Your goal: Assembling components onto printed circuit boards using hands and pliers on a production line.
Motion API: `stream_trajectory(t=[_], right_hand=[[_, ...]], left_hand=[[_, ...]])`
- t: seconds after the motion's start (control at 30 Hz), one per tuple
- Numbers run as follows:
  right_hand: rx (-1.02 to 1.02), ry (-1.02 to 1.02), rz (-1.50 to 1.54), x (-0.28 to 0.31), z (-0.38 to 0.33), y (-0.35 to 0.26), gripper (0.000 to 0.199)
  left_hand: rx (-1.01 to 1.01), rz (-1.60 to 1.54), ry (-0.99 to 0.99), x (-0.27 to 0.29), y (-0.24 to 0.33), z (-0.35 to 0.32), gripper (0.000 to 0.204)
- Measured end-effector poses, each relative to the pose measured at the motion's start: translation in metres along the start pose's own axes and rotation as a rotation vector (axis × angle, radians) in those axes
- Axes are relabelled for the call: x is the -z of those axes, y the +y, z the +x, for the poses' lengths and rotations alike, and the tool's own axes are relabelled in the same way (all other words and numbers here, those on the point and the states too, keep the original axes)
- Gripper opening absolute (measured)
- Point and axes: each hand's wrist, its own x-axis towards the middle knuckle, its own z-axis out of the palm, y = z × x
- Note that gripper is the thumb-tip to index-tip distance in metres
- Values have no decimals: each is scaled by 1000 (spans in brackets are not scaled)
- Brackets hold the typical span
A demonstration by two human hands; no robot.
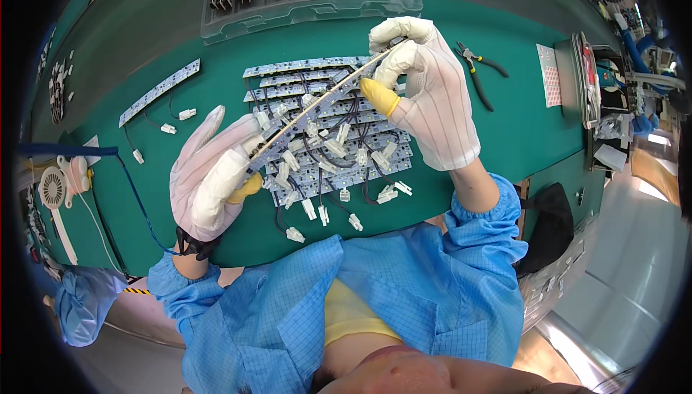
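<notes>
Between my two hands a narrow circuit board strip [328, 100] is held tilted, its right end farther from me than its left. Striped white gloves cover both hands, with a yellow cot on each thumb. My left hand [213, 178] grips the near left end, and a black wrist band with a blue cord circles that wrist. At the far right end, my right hand [436, 98] pinches the strip between thumb and fingers. Below it lie several similar circuit boards [346, 175] in rows, with dark wires and white connectors [335, 147] spread over them.
A single board strip [160, 93] with wired connectors lies on the green mat [288, 41] to the left. Pliers [477, 69] rest at the right, near a printed sheet [548, 75]. A clear plastic tray [310, 13] with more boards stands at the back. A small fan [54, 187] is far left.
</notes>
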Motion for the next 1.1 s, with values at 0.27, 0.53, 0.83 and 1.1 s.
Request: stream_trajectory(t=[0.27, 0.53, 0.83, 1.1], right_hand=[[-16, -15, 33, 0, 0, 0, 19], [-16, -54, 31, 6, 2, -3, 18], [-43, -73, 50, 2, 1, -4, 15], [-48, -85, 99, 0, 0, 1, 17]], left_hand=[[9, 29, -84, 4, 7, 1, 43], [33, -48, 1, 0, -3, -3, 39], [30, -91, -15, 1, -7, -5, 51], [24, -51, -32, -2, -6, -5, 41]])
